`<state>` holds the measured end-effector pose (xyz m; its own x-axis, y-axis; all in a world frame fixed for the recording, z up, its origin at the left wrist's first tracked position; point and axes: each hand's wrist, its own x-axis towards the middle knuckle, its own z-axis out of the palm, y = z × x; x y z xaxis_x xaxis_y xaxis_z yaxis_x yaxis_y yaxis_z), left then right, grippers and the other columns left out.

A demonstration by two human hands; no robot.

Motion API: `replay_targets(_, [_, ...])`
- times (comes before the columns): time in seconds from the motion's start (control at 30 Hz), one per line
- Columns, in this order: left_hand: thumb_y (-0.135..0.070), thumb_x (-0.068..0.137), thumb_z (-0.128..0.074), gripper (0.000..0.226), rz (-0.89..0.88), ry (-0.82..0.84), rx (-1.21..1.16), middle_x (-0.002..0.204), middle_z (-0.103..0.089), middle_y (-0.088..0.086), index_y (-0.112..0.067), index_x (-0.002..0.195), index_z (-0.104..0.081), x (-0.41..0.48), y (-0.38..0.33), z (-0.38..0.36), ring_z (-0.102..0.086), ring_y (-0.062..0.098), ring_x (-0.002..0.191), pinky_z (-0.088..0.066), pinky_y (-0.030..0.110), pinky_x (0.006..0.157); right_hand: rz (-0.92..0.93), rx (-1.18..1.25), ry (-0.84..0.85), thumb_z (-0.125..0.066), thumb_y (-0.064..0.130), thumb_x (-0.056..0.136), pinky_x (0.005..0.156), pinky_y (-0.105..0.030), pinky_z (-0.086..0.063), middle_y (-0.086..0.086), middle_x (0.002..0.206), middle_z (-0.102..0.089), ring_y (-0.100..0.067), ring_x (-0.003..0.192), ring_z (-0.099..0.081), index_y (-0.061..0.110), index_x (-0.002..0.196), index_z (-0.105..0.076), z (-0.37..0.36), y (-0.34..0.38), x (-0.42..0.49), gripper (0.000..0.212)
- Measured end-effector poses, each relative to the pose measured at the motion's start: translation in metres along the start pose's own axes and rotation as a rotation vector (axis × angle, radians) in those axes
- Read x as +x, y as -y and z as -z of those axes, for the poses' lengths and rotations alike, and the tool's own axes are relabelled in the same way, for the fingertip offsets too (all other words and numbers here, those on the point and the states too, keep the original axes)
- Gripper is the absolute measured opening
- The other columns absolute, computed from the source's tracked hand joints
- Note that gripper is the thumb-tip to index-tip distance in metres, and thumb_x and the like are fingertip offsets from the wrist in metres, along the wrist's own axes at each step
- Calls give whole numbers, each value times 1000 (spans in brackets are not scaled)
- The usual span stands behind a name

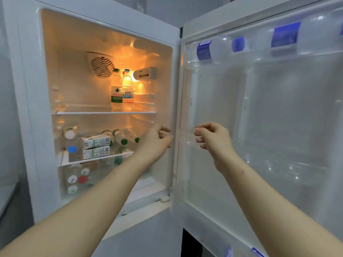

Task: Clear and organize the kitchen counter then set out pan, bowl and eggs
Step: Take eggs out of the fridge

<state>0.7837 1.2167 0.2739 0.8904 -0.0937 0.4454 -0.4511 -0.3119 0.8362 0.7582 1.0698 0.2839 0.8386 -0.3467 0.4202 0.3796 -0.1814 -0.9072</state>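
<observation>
I stand at the open fridge (104,21), its light glowing orange at the back, with the door (278,117) swung out to my right. My left hand (156,140) hangs in front of the right edge of the fridge opening, at the level of the second shelf. Its fingers are loosely curled and apart, and it holds nothing. My right hand (213,140) is just beside it, in front of the hinge side of the door, with its fingers bent and its thumb close to the forefinger at the end of a clear door rail (186,138). I cannot tell whether it pinches the rail or only hovers at it.

On the upper glass shelf (105,112) two water bottles stand upright and touching, one with a green label (116,89) and one with a blue label (128,89), below a round fan vent (102,64). On the shelf below, two white and green cartons (96,146) lie stacked. Bottles with green caps (122,139) lie on their sides behind them, and a bottle with a blue cap (72,151) is to their left. The clear drawer (78,179) underneath shows several round caps, white and red. The top door rack carries large clear bottles with blue labels (204,51) lying on their sides.

I cannot make out eggs on any shelf.
</observation>
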Motion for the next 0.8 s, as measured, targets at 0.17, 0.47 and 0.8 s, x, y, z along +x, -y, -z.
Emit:
replay_targets(0.17, [-20,86,-57,11,-163,47,77,81,-61,-8,-26,95,-58,48,-22,-46,-63,19,89,-51,33,84,62,-74,-71,-52,1,86,56,-21,-37,-3,74,-57,-11,59,-49,20,74,-58,34,7,49,22])
replay_targets(0.47, [-23,90,-51,30,-292,191,332,115,-60,-2,-21,120,-55,109,-29,-85,-55,16,107,-43,26,86,127,-579,-96,-52,13,88,77,-28,-41,1,89,-60,-22,93,-57,16,94,-62,37,2,107,12])
replay_targets(0.8, [-28,80,-65,64,-319,551,463,141,-42,3,-21,138,-37,146,1,-94,-45,20,124,-37,24,90,52,-1118,-100,-42,10,90,90,-33,-44,-15,123,-59,-32,114,-54,11,119,-56,39,-24,111,33])
